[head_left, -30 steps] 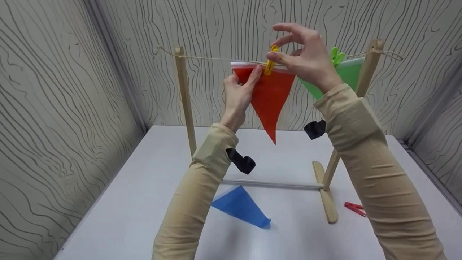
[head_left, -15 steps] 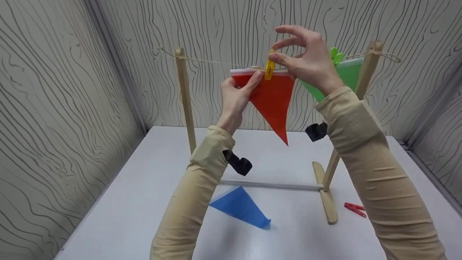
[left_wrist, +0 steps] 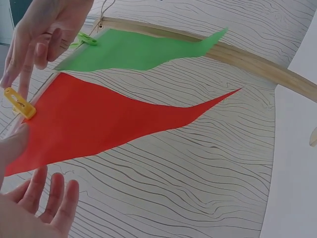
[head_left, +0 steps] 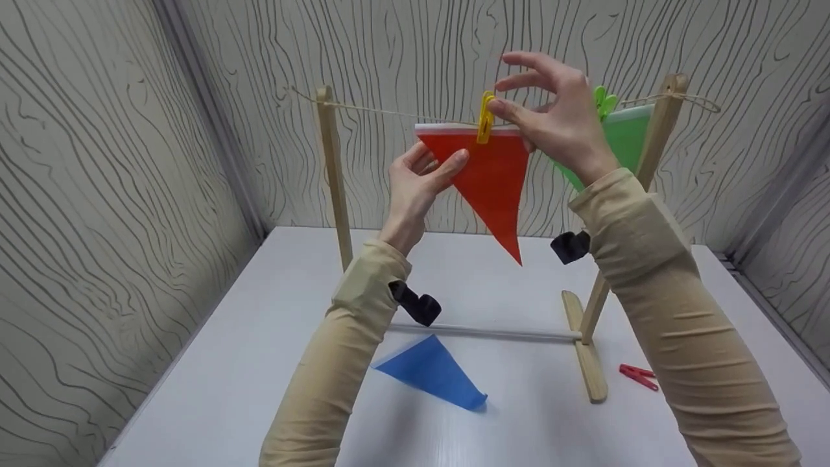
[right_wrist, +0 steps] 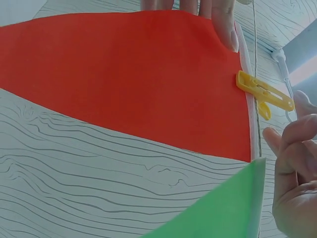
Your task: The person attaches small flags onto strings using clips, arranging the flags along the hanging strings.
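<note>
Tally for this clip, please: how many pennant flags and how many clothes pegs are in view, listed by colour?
Flags: 3 — red flag, green flag, blue flag
Pegs: 3 — yellow peg, green peg, red peg
Total: 6

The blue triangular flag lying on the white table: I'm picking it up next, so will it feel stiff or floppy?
Probably floppy and light: the blue triangular flag is a thin sheet whose tip curls up off the white table. It may slide when pushed, as the tabletop looks smooth.
</note>
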`<state>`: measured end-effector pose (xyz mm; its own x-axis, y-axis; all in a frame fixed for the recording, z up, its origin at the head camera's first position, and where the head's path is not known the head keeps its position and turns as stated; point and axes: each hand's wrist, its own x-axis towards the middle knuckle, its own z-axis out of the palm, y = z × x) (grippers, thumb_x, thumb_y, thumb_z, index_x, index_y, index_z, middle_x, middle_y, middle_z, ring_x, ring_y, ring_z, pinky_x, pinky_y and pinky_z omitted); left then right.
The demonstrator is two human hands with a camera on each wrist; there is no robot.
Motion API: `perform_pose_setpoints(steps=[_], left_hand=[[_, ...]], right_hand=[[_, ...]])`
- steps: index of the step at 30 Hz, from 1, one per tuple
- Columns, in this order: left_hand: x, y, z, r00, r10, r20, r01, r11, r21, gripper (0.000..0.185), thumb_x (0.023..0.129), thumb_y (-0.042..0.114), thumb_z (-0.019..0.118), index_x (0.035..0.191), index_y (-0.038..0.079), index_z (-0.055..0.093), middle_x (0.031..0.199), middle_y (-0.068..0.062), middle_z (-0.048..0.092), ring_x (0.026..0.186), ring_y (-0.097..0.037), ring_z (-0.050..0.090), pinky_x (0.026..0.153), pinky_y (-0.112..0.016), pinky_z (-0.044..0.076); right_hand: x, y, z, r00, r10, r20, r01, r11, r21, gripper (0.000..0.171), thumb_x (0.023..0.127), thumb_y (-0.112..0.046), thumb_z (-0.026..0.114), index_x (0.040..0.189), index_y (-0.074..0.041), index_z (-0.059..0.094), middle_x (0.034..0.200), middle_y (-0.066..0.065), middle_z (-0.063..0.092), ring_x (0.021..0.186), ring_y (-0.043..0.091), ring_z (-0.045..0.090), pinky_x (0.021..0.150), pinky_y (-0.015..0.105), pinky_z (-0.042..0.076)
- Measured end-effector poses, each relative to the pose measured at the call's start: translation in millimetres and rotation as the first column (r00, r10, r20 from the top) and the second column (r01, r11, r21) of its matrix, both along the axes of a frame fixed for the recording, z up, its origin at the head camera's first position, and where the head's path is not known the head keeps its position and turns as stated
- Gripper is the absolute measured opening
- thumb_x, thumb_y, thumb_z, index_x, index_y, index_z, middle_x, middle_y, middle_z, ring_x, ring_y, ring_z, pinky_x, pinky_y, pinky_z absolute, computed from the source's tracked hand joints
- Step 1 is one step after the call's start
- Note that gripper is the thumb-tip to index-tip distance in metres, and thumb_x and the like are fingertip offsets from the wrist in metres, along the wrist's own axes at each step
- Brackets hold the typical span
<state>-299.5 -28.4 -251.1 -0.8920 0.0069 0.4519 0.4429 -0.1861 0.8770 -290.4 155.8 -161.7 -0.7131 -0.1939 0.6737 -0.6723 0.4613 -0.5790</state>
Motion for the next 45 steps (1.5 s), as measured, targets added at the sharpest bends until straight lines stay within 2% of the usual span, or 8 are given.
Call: perform_pose_setpoints(steps=[8,14,20,24,30,34,40,45], left_hand=[[6.4,-2,-18.6,0.998,-0.001,0.070,0.006,0.997,-0.081,0.060,0.090,0.021,0.074,0.143,0.006,0.053,0.139,-0.012,0.064,0.128,-0.029,0.061,0.109,-0.041,0.051],[10.7,-6,-42.5,0.987,0.054,0.154,-0.020,0.976,-0.215,0.066,0.089,0.028,0.075,0.146,0.008,0.050,0.146,-0.009,0.057,0.136,-0.028,0.050,0.112,-0.045,0.047],[15.7,-19,-79.6,0.971,0.095,0.219,-0.021,0.948,-0.318,0.067,0.090,0.033,0.074,0.147,0.008,0.049,0.148,-0.010,0.053,0.138,-0.029,0.045,0.112,-0.046,0.046],[19.1,-30,-109.3,0.958,0.121,0.261,-0.019,0.931,-0.364,0.068,0.091,0.033,0.074,0.148,0.008,0.047,0.148,-0.013,0.051,0.137,-0.031,0.045,0.110,-0.047,0.046],[23.7,-38,-146.0,0.950,0.173,0.258,-0.047,0.901,-0.430,0.065,0.090,0.031,0.075,0.143,0.002,0.050,0.141,-0.020,0.054,0.129,-0.034,0.049,0.105,-0.047,0.047],[26.1,-42,-163.4,0.951,0.195,0.240,-0.054,0.869,-0.493,0.061,0.090,0.029,0.075,0.139,0.001,0.053,0.136,-0.023,0.056,0.125,-0.036,0.051,0.104,-0.049,0.047],[29.9,-51,-183.7,0.957,0.219,0.189,-0.053,0.776,-0.628,0.053,0.091,0.026,0.075,0.132,-0.001,0.056,0.126,-0.024,0.059,0.118,-0.036,0.055,0.102,-0.050,0.050],[36.1,-59,-196.6,0.949,0.240,0.203,-0.031,0.716,-0.698,0.048,0.091,0.026,0.074,0.127,-0.001,0.058,0.120,-0.022,0.061,0.112,-0.034,0.057,0.095,-0.048,0.052]], right_hand=[[2.0,3,-10.3,1.000,0.006,-0.007,-0.006,1.000,-0.030,0.053,0.094,-0.014,0.071,0.144,-0.008,0.053,0.129,0.015,0.068,0.058,-0.001,0.064,0.055,0.015,0.053],[4.6,2,-18.5,1.000,0.023,-0.012,-0.024,0.998,-0.063,0.054,0.093,-0.009,0.071,0.144,-0.007,0.053,0.130,0.015,0.067,0.061,-0.004,0.066,0.055,0.014,0.054],[8.0,0,-30.3,0.998,0.043,-0.034,-0.045,0.996,-0.073,0.055,0.092,-0.008,0.072,0.143,-0.004,0.053,0.136,0.016,0.064,0.066,-0.007,0.067,0.057,0.013,0.054],[13.2,2,-40.8,0.995,0.062,-0.083,-0.068,0.995,-0.072,0.055,0.091,-0.005,0.072,0.143,0.000,0.052,0.139,0.016,0.063,0.058,0.001,0.065,0.057,0.014,0.054],[21.7,9,-60.2,0.992,0.081,-0.096,-0.092,0.990,-0.109,0.056,0.088,-0.001,0.074,0.141,-0.002,0.055,0.141,0.014,0.061,0.057,0.009,0.065,0.055,0.017,0.055],[20.8,15,-76.9,0.986,0.109,-0.123,-0.126,0.981,-0.144,0.054,0.088,0.001,0.073,0.139,-0.003,0.057,0.129,0.016,0.066,0.056,0.014,0.064,0.048,0.017,0.051],[19.5,28,-101.8,0.971,0.149,-0.188,-0.186,0.962,-0.198,0.049,0.090,0.005,0.069,0.137,0.001,0.057,0.103,0.011,0.072,0.054,0.010,0.063,0.044,0.016,0.046],[22.7,35,-120.3,0.963,0.181,-0.197,-0.227,0.944,-0.238,0.046,0.089,0.009,0.067,0.134,0.005,0.058,0.113,-0.001,0.074,0.055,0.007,0.064,0.042,0.016,0.045]])
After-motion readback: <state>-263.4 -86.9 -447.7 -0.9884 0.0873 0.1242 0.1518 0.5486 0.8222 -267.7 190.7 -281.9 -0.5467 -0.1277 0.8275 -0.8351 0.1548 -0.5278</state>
